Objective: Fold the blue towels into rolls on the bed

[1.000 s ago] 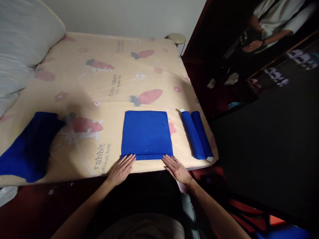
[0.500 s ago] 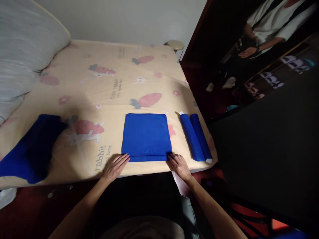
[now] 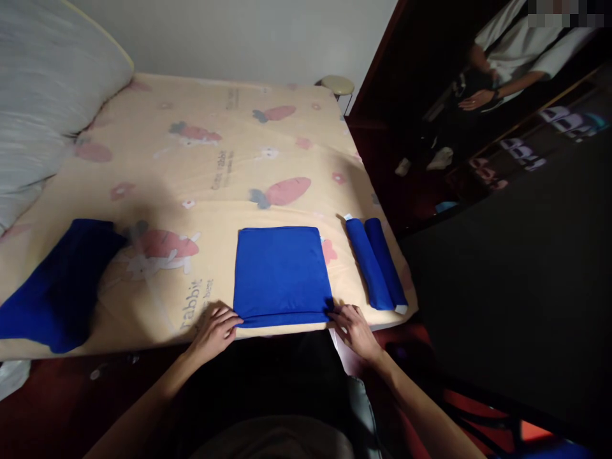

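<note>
A blue cloth point(image 3: 283, 271) lies flat in a near-square shape by the bed's front edge, with a narrow folded strip along its near side. At its near left corner, my left hand point(image 3: 216, 331) pinches the end of the strip between thumb and fingers. The near right corner is gripped likewise by my right hand point(image 3: 354, 328). To the right, two rolled blue cloths point(image 3: 368, 264) lie side by side with small white tags showing. Far to the left rests a crumpled blue cloth point(image 3: 62, 287), partly in shadow.
The bed point(image 3: 201, 172) has a cream sheet printed with carrots and rabbits. A large pale bundle point(image 3: 52, 95) stands at the back left. Beyond the far corner is a round stool point(image 3: 337, 85). A person point(image 3: 507, 70) is at the upper right, beside a rack of slippers point(image 3: 521, 153).
The flat blue cloth has slid nearer to me, toward the bed edge. Both hands moved back with it, and their fingers went from lying flat on the strip to pinching its ends.
</note>
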A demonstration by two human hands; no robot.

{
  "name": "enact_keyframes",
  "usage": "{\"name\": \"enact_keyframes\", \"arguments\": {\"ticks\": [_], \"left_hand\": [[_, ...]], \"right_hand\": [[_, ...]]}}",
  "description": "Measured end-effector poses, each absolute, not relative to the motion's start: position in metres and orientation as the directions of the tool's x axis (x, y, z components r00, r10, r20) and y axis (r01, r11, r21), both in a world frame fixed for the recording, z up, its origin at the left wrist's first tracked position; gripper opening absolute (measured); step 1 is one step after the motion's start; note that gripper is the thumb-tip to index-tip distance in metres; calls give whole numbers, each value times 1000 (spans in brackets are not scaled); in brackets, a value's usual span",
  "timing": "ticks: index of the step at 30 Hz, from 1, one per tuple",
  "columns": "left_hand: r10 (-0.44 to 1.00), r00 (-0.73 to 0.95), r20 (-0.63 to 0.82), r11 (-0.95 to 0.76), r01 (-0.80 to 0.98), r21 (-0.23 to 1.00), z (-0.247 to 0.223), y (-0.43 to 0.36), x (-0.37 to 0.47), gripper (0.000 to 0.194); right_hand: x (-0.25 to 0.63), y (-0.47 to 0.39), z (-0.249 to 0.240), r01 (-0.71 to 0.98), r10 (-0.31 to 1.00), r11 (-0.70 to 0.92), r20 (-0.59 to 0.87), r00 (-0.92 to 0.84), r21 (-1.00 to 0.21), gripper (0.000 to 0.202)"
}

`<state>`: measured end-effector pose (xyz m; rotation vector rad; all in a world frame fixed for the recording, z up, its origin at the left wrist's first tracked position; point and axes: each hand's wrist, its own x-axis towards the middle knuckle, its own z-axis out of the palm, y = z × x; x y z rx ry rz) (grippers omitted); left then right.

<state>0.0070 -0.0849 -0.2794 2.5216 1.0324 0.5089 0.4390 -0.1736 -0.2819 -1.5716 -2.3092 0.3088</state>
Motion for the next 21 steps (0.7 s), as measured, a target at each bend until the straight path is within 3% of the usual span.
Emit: {"name": "enact_keyframes", "arguments": {"ticks": [3,6,10,13,17,21], "left_hand": [[818,556,146,-526,621,581,-285,-80,8,21],[860,493,130,-460,642,613,-288,-73,12,19],[899,415,140,-434,805,403,-286,-75,26,18],[902,389,188,-426,873,237,-285,-83,44,29],[836,501,226,-546,801,246,-290,-96,88,33],[791,555,256,-611,724,320,-296,-103,128,27]], "right_hand": [[439,-169,-285,868,964,264,98,-246,-421,21],[437,-157,-288,885,976,213,63,-206,-414,19],[429,-144,-294,930,989,146,84,-125,-336,17],[411,-142,-298,965,982,90,181,-46,-245,21],[363,-145,-305,950,959,220,228,-169,-221,36],[317,-145,-310,914,941,315,209,-266,-257,36]]}}
